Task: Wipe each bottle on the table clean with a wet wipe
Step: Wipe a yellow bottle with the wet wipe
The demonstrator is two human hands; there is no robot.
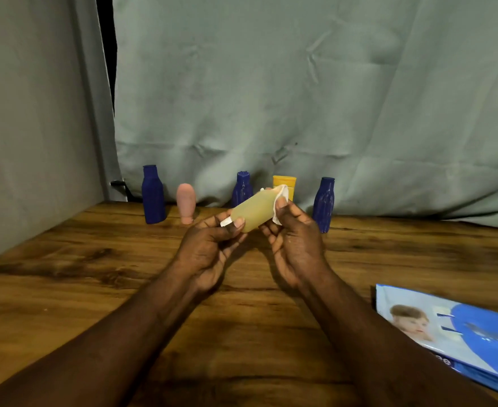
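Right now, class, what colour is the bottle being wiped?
The bottle is pale yellow-green, seen in the head view.

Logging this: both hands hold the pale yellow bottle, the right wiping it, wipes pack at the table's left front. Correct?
No. The head view shows the wipes pack on the table at right front, not left. Otherwise correct: left hand and right hand hold the pale yellow bottle, the right pressing a wet wipe on it.
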